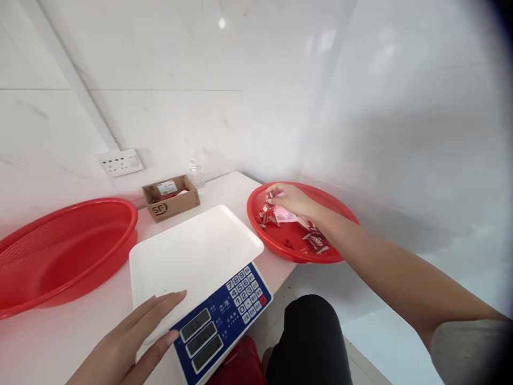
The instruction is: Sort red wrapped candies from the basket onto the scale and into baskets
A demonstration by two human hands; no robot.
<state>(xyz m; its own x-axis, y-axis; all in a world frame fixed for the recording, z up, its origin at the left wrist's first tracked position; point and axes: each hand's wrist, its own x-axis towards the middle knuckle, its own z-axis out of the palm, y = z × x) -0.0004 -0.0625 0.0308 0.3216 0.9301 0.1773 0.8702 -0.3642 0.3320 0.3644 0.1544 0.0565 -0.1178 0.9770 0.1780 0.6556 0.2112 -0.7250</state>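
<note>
My right hand (290, 200) reaches into a shallow red basket (339, 200) at the counter's right end and its fingers close on small red wrapped candies (269, 211). More candy packets (316, 241) lie on the basket's floor. My left hand (138, 334) lies flat with fingers stretched out on the near corner of a white weighing pan (192, 251). The pan belongs to an electronic scale whose blue keypad panel (224, 315) faces me.
A large red basket (60, 251) stands at the left. A small cardboard box (171, 197) and a clear plastic bottle (196, 172) sit by the back wall, below a wall socket (120, 162). White tiled walls enclose the counter's corner.
</note>
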